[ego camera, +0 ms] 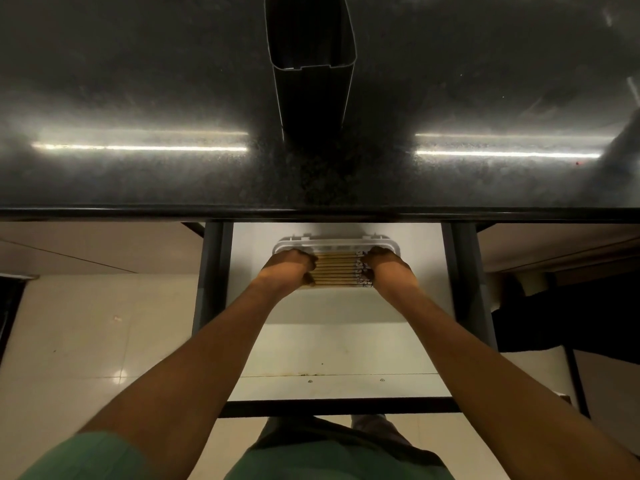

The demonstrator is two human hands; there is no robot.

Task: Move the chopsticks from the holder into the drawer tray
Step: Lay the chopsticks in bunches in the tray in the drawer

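Observation:
Several light wooden chopsticks [335,270] lie side by side across a white plastic tray [336,243] at the back of the open drawer [339,348]. Their right ends carry a blue pattern. My left hand [287,270] grips their left ends with curled fingers. My right hand [388,270] grips their right ends the same way. The dark rectangular holder [311,74] stands upright on the black countertop, and I see nothing inside it.
The black glossy countertop [138,98] fills the upper half, and its front edge overhangs the back of the drawer. Dark drawer rails [211,271] run along both sides. Pale floor tiles [104,334] lie to the left, and a dark cabinet stands at right.

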